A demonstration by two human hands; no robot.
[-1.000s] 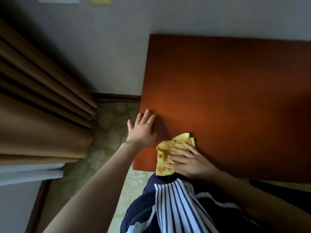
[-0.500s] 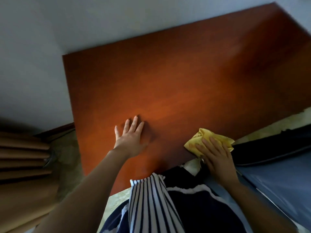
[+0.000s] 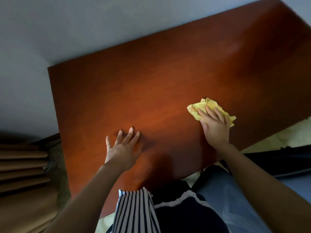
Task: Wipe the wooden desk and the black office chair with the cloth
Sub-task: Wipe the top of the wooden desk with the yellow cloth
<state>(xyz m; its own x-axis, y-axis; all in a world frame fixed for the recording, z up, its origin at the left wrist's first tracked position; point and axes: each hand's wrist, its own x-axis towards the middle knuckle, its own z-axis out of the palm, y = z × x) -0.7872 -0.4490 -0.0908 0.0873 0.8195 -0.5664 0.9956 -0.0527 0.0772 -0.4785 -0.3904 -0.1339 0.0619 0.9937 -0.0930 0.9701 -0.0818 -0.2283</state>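
Under the right hand, a crumpled yellow cloth is lying on the wooden desk, toward the desk's near edge. That hand is pressing flat on the cloth with its fingers straight and slightly apart, and folds of yellow fabric are showing beyond the fingertips and out to the hand's right side. Well to the left of it, the left hand is resting palm down on bare wood, its fingers spread wide and straight, holding nothing. Both forearms are reaching forward over the near edge of the desk. Below and between the hands, a striped garment and dark clothing are hanging at the person's front. Left of the left hand, past the desk's side edge, brown curtain folds are standing against a pale wall. Right of the right forearm, a dark edge above a blue surface is showing; I cannot tell what it belongs to.
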